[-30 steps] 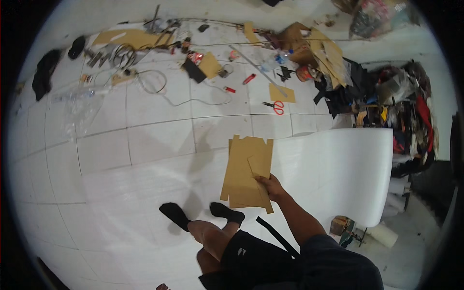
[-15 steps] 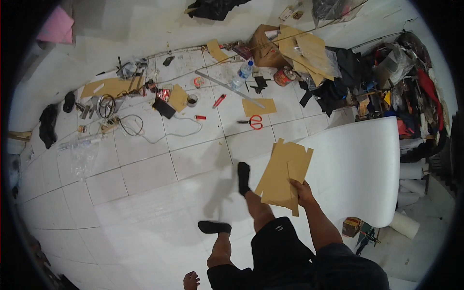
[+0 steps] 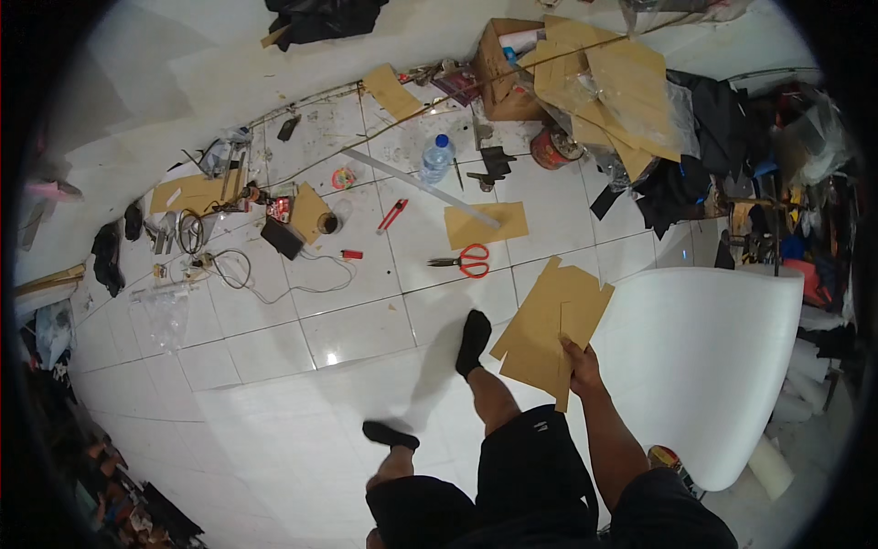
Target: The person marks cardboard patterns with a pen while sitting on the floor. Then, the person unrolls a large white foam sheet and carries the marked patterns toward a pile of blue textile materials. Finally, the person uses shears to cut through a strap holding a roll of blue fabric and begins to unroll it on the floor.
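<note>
My right hand (image 3: 582, 366) grips brown cardboard pieces (image 3: 540, 325) by their right side, thumb on top and fingers underneath. The cardboard is flat, with notched and angled edges, and a narrow strip lies over the larger sheet and sticks out below it. It is held above the white foam sheet, right of my foot in a black sock. At the lower edge, beside my black shorts, a small patch of skin shows that seems to be my left hand (image 3: 373, 539); its fingers cannot be made out.
Scissors with red handles (image 3: 473, 261), a red cutter (image 3: 393, 215), a metal ruler (image 3: 421, 187), a cardboard piece (image 3: 494, 226) and a water bottle (image 3: 438, 159) lie or stand on the tiles. A white foam roll (image 3: 713, 366) curls up at right. Cables (image 3: 302, 291) trail at left.
My view has shifted and turned a little. The cardboard stays in my right hand, tilted slightly more to the right. My left hand has slipped mostly out of the lower edge.
</note>
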{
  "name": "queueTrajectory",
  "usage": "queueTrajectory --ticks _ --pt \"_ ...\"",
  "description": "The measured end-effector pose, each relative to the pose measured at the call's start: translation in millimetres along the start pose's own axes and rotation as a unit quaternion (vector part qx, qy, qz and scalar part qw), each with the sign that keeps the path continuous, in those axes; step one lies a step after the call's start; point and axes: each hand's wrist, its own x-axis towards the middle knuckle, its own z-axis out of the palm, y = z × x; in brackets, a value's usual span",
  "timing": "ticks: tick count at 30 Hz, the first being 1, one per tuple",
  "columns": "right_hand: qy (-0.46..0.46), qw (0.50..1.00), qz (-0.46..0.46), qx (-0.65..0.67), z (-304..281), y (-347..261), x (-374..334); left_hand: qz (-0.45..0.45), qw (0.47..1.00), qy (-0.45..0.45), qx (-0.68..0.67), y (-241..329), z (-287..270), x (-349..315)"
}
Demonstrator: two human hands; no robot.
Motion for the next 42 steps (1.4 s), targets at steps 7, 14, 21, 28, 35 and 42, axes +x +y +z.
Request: queueTrajectory --ticks 7,14,21,28,35,42 --pt "-0.034 0.998 0.016 -0.059 -6.2 -76.4 62.7 0.168 0.970 0.072 0.161 259.9 152.6 -27.8" --pt "0.019 0.997 -0.007 -0.074 23.5 -106.1 85.0 0.347 0.879 0.035 0.326 371.5 287.9 -24.9" --pt "0.059 0.994 -0.031 -0.083 42.9 -149.4 102.1 0.347 0.811 0.098 0.461 425.6 295.0 -7.8" --pt "0.096 0.988 -0.023 -0.119 84.2 -164.5 126.0 0.293 0.835 0.089 0.457 467.1 303.2 0.8" --pt "0.061 0.991 -0.036 -0.116 110.7 -185.1 145.3 0.310 0.830 0.141 0.441 489.6 309.8 8.0" --pt "0.069 0.994 -0.009 -0.084 102.4 -184.3 171.6 0.286 0.834 0.145 0.450 504.1 323.7 14.0"
